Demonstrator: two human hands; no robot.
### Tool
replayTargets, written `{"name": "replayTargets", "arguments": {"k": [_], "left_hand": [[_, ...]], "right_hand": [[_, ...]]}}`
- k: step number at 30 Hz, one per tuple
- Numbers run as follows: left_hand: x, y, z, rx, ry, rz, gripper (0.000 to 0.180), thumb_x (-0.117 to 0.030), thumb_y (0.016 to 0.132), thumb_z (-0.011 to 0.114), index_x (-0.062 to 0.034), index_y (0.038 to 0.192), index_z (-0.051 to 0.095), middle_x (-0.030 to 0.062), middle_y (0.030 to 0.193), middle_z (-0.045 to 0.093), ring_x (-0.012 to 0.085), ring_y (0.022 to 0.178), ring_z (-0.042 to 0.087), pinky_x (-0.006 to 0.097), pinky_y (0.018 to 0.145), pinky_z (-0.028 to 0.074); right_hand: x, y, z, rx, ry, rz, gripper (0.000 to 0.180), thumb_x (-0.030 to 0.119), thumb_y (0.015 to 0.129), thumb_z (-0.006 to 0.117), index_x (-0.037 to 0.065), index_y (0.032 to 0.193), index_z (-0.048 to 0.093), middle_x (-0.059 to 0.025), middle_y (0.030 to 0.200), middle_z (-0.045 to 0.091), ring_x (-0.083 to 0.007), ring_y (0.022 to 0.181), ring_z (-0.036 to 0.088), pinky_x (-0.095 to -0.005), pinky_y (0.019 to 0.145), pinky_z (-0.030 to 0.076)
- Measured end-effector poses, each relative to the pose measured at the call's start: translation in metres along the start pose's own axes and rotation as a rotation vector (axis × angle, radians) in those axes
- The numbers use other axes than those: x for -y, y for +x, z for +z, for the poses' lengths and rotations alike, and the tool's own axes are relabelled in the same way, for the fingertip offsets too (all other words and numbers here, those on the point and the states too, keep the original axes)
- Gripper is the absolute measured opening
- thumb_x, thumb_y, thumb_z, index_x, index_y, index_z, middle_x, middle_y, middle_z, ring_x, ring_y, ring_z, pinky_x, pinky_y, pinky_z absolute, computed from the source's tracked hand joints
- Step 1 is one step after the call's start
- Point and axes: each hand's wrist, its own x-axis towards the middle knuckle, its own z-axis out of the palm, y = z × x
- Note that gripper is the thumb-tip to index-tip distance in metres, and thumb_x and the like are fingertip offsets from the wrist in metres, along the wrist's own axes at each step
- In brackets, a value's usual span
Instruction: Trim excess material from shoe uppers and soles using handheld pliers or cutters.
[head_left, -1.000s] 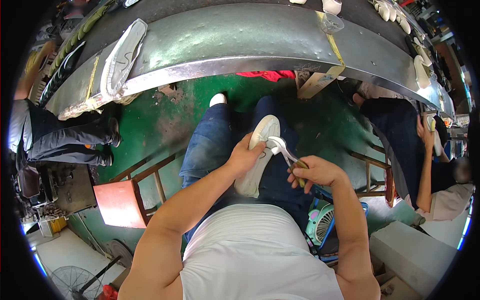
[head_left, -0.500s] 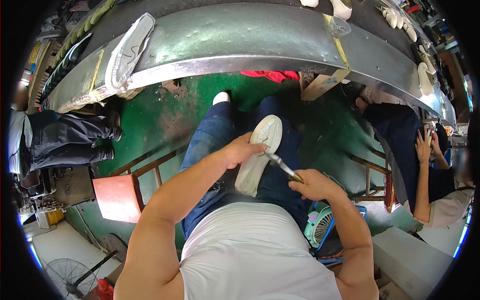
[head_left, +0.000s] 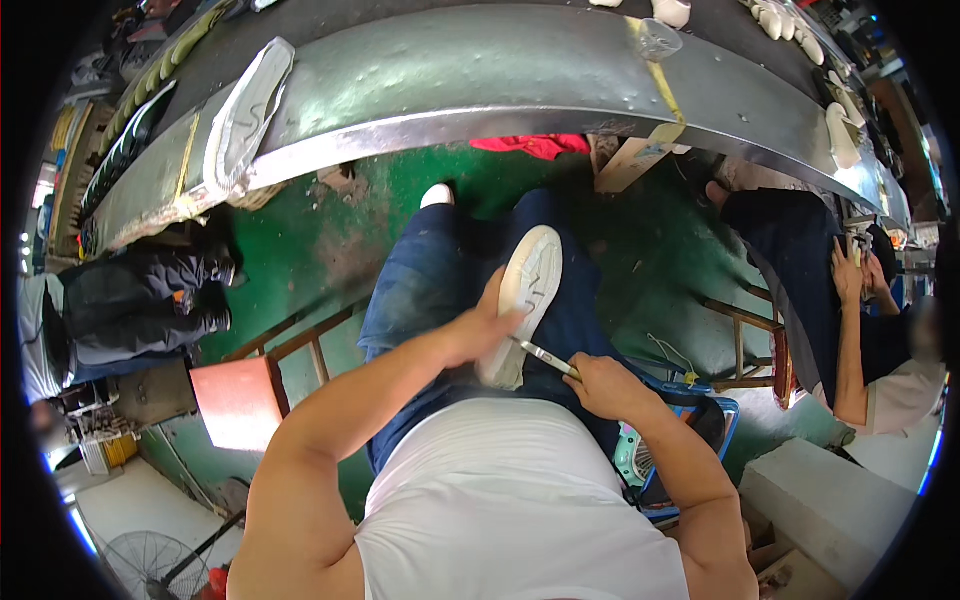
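On my lap, I see the white rubber-soled shoe lying sole-up, left hand clasped around it. Right hand grips a slim metal tool at the sole edge; I judge trimming unfinished.

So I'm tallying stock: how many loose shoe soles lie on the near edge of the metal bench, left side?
1: a pale sole lies lengthwise on the bench at upper left. Small pale pieces at the far right rim may be more; too small to tell.
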Motion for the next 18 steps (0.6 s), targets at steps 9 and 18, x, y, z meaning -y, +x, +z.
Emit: {"name": "replayTargets", "arguments": {"k": [9,18], "left_hand": [[0.040,-0.014,0.026,-0.156,-0.025,0.050,0.093,-0.015,0.099,0.058,-0.0114,0.160,-0.013,0.0197,0.162,0.020,0.0264,0.147,0.028,0.034,0.118,0.025],[0.046,-0.024,-0.001,-0.065,0.181,0.295,0.104,-0.010,0.089,0.071,-0.0033,0.159,-0.006,0.0230,0.156,0.030,0.0264,0.143,0.035,0.036,0.117,0.030]], "right_hand": [[0.018,-0.010,-0.056,0.095,0.280,0.109,0.033,0.030,0.097,0.061,-0.002,0.097,0.059,-0.0202,0.080,0.067,-0.0370,0.075,0.067,-0.0423,0.069,0.053],[0.003,0.015,-0.006,-0.150,0.236,-0.075,0.032,0.030,0.101,0.054,-0.002,0.094,0.059,-0.0214,0.080,0.067,-0.0389,0.076,0.067,-0.0452,0.070,0.052]]}}
